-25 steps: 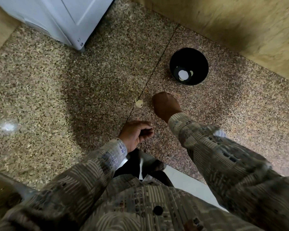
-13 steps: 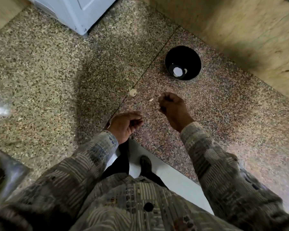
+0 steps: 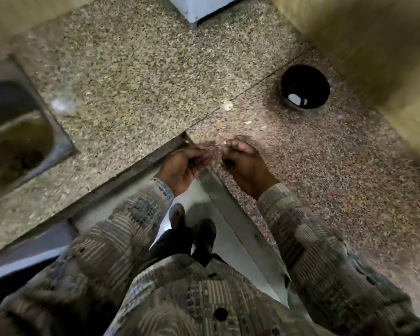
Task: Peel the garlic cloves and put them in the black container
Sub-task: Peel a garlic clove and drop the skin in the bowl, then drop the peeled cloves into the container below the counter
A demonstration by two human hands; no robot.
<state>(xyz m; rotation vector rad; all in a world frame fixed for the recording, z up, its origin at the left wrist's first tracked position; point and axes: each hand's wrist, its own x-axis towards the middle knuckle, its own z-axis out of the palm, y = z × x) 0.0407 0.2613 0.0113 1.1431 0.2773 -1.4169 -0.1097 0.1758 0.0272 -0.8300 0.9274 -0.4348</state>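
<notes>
Your right hand (image 3: 243,163) pinches a small pale bit (image 3: 225,142). Your left hand (image 3: 184,164) is curled; if it holds something, I cannot tell. One garlic clove (image 3: 227,105) lies on the counter (image 3: 131,81), near the black container (image 3: 301,76).

Upper right of frame: a round black container (image 3: 309,77) stands upright, with pale peeled pieces (image 3: 294,98) at its bottom. A small whitish garlic clove (image 3: 227,105) lies apart, to its left.

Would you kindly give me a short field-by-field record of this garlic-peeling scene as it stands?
surface: speckled stone counter
black container: upright at far right, white pieces inside
loose clove: on counter, left of container, untouched
left hand: fingers curled, contents unclear
right hand: fingers pinch small pale bit
sink: far left
</notes>
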